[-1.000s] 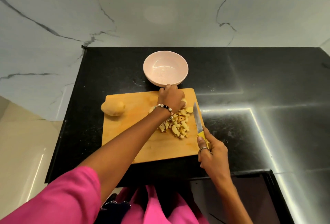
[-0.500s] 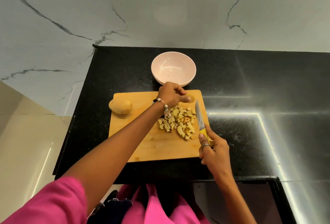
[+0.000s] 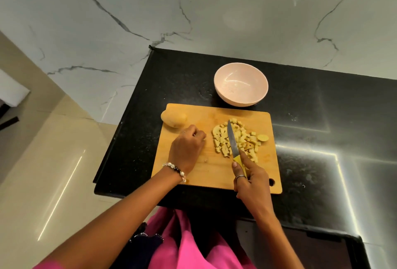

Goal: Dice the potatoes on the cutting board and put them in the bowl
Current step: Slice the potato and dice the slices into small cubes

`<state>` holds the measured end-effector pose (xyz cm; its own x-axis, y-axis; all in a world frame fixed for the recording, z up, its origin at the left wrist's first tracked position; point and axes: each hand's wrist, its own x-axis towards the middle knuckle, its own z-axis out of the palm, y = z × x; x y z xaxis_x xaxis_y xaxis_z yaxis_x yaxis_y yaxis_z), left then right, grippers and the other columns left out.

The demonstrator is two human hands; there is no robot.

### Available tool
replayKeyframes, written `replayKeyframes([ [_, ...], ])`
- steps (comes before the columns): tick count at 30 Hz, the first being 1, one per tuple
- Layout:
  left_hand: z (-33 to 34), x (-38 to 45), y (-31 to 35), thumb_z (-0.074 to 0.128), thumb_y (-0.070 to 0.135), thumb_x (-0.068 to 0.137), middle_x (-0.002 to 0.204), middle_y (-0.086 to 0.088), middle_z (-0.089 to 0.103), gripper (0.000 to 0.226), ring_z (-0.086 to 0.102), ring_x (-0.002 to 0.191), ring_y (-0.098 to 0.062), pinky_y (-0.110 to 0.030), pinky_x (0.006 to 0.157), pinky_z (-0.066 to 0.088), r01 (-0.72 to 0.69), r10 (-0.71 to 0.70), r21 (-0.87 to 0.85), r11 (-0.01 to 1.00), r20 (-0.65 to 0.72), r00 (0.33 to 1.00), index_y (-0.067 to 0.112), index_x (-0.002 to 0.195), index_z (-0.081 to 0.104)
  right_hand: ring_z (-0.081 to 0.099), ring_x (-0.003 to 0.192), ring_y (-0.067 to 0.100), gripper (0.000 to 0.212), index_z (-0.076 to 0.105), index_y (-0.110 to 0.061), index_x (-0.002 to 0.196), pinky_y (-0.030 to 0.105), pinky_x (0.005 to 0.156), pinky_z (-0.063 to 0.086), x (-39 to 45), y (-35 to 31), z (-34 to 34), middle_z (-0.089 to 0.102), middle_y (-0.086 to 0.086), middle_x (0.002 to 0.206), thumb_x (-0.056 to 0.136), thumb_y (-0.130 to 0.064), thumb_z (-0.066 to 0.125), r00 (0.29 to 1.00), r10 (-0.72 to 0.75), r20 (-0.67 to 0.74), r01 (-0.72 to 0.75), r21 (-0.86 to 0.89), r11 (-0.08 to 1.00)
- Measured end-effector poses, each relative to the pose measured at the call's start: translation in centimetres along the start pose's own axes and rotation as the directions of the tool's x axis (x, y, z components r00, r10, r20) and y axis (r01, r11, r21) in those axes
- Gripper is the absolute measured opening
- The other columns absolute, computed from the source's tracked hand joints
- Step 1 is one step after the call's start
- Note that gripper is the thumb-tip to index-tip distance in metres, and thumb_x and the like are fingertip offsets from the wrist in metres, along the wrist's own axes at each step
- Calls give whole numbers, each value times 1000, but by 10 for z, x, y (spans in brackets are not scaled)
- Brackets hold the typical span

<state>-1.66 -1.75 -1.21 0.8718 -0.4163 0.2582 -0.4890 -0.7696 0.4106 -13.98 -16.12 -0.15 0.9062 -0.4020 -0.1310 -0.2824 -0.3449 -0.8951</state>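
Looking down from left to right, we see a black worktop (image 3: 300,118) carrying a wooden board (image 3: 206,174). At the board's far left corner lies a whole potato (image 3: 173,119), partly over the edge. Just right of it, our left hand (image 3: 187,147) rests on the board with a beaded bracelet (image 3: 175,170) at the wrist; its fingers are curled under, and we cannot tell whether they hold anything, though no piece shows in them. Right of that hand, apart from it, sits the heap of dice (image 3: 236,138) on the board's right half, with a rounded end piece (image 3: 263,137) at its right edge. A knife (image 3: 233,143) lies across the heap, blade pointing away from us, its tip near the far side of the pile. Our right hand (image 3: 251,179) grips the knife's yellow handle, fingers wrapped round it, a ring (image 3: 240,176) on one finger. Beyond the board, close to its far edge and in line with the heap, stands a pink bowl (image 3: 241,84) on the worktop; no dice show inside it. Behind everything rises a veined marble wall (image 3: 193,11).
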Motion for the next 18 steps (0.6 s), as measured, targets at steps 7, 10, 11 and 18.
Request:
replayKeyframes([
  [7, -6, -5, -2, 70, 23, 80, 108, -7, 56, 39, 52, 99, -22, -32, 84, 42, 105, -95, -87, 991, 108, 990, 13, 117, 65, 58, 92, 12, 45, 45, -17, 140, 25, 77, 46, -7, -20, 16, 67, 3, 111, 96, -21, 53, 986, -157, 48, 165, -256, 953],
  [10, -6, -1, -5, 68, 28, 82, 111, -3, 53, 44, 51, 101, -18, -28, 84, 43, 201, -184, -135, 970, 126, 975, 14, 124, 60, 62, 81, 34, 52, 29, -23, 148, 41, 67, 49, -8, -23, 24, 69, 15, 88, 98, -28, 42, 978, -115, 174, 185, -469, 864],
  [11, -5, 0, -5, 69, 30, 82, 110, -2, 52, 45, 51, 100, -17, -27, 83, 43, 221, -201, -142, 965, 143, 969, 15, 124, 60, 61, 79, 36, 53, 22, -25, 150, 41, 64, 47, -7, -25, 26, 67, 15, 85, 99, -30, 38, 975, -81, 206, 181, -534, 826],
  [18, 0, 1, -10, 73, 31, 78, 102, 3, 51, 44, 46, 79, -8, -20, 74, 41, 300, -265, -232, 925, 171, 949, 21, 120, 64, 59, 87, 36, 59, 10, -22, 152, 37, 64, 37, -6, -35, 38, 64, 16, 93, 98, -23, 33, 975, 11, 221, 140, -655, 742],
])
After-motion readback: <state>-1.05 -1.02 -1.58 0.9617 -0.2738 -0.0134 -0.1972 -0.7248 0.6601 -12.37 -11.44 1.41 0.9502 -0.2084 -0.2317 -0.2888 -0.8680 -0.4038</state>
